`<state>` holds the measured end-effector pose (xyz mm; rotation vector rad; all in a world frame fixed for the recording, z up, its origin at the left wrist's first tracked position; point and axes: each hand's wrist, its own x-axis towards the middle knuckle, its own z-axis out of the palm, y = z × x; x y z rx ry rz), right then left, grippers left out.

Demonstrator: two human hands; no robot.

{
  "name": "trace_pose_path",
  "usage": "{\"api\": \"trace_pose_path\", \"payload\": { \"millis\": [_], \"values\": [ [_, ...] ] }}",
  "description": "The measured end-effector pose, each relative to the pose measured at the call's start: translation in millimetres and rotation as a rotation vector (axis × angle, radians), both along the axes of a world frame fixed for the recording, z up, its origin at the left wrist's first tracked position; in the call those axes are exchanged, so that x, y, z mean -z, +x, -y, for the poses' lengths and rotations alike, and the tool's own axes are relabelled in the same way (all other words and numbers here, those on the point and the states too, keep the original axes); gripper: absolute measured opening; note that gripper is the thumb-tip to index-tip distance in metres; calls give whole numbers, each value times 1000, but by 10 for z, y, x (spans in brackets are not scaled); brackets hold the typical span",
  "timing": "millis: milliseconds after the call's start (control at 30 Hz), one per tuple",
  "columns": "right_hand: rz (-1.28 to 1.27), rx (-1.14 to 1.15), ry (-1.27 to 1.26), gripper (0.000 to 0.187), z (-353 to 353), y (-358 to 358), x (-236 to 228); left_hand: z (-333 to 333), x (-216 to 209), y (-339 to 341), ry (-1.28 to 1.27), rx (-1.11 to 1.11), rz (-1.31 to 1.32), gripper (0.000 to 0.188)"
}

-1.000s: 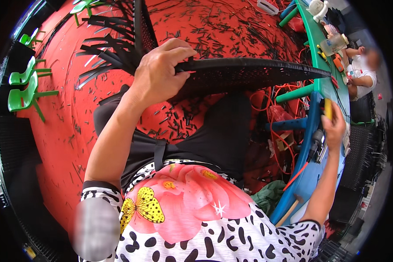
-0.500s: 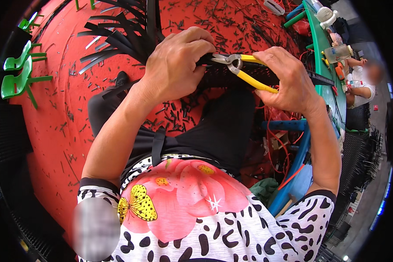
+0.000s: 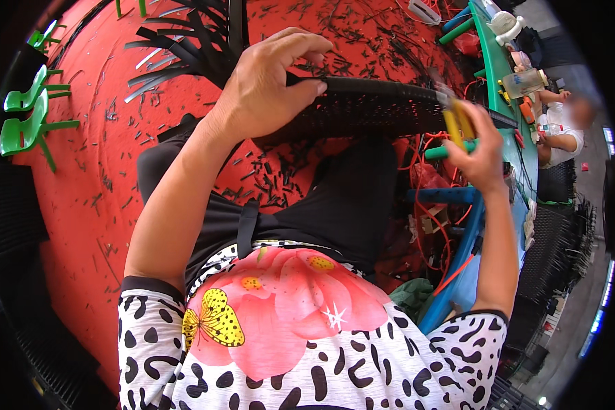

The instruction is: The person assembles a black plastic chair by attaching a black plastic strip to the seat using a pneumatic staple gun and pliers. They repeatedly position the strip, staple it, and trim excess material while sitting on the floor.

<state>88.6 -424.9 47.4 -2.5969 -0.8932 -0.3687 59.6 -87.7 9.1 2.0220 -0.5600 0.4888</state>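
Across my lap, toward the far side of my knees, black woven panel [image 3: 383,113], its dark top edge running from my left hand [image 3: 263,89] out to the right. Left thumb lies along that edge near its left end; the other fingers are bent and spread above it, with a gap between thumb and index. Can't tell whether the left fingers pinch any of the panel. My right hand [image 3: 484,150] is grasping yellow-handled pliers [image 3: 459,125], fingers wrapped round the grips, tips pointing up and away. Pliers are near the panel's right part, well apart from my left hand; tip blurred, so can't tell if the jaws are spread or closed. Just beyond my left wrist, loose black strips [image 3: 184,51] fan out to the left. Red floor covering [image 3: 89,225] below, littered with short black scraps [image 3: 273,184]. Green chairs [image 3: 22,131] at far left. To my right: green table [image 3: 493,75] with a clear jar [image 3: 524,83] and a white fan [image 3: 507,27] on it, blue table [image 3: 451,294] closer to me, red cords [image 3: 422,236] tangled below. Another person [image 3: 562,130] in a white top sits beyond the green table.
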Motion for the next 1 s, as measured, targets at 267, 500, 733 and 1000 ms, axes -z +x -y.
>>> {"api": "trace_pose_path", "payload": {
  "millis": [267,500,733,1000],
  "values": [
    [-262,1404,-378,69,3217,-1365,476,-24,85,136,-405,163,-179,37],
    [-226,1168,-443,72,2864,-1296,501,-20,91,83,-392,155,-161,46],
    [-88,-99,237,35,-1011,-321,44,-28,90,-9,-417,162,-114,53],
    [-204,-229,232,22,-1703,-71,182,25,134,-71,-385,43,35,53]
  ]
}}
